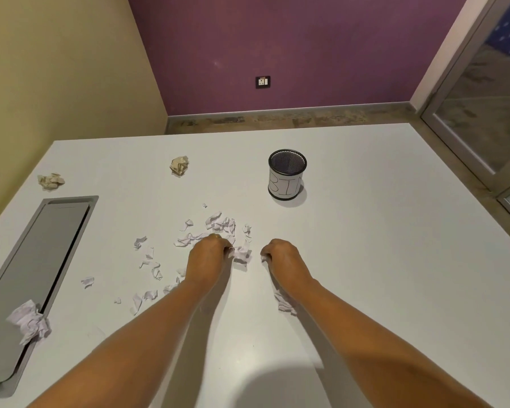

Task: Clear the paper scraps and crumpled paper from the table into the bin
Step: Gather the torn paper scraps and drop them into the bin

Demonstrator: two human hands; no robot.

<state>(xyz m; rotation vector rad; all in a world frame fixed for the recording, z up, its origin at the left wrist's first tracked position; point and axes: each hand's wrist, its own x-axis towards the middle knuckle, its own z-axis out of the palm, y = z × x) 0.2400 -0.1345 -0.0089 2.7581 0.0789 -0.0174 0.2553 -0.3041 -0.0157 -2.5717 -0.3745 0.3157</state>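
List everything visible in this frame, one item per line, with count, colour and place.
white table: one, fills the foreground
black mesh cup labelled BIN: one, upright, far centre-right
torn white paper scraps: many, scattered centre-left
beige crumpled paper balls: two, far left
white crumpled paper ball: one, near left, on the panel's edge
grey recessed panel: one, left
wall socket: one, purple wall
left hand: curled on scraps
right hand: curled, small scrap at fingertips

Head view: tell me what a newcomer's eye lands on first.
Two bare forearms reach in from the bottom, the left hand and right hand closing on torn white paper scraps at the table's centre. Beyond them stands a mesh cup labelled BIN. Crumpled paper balls lie toward the far left.
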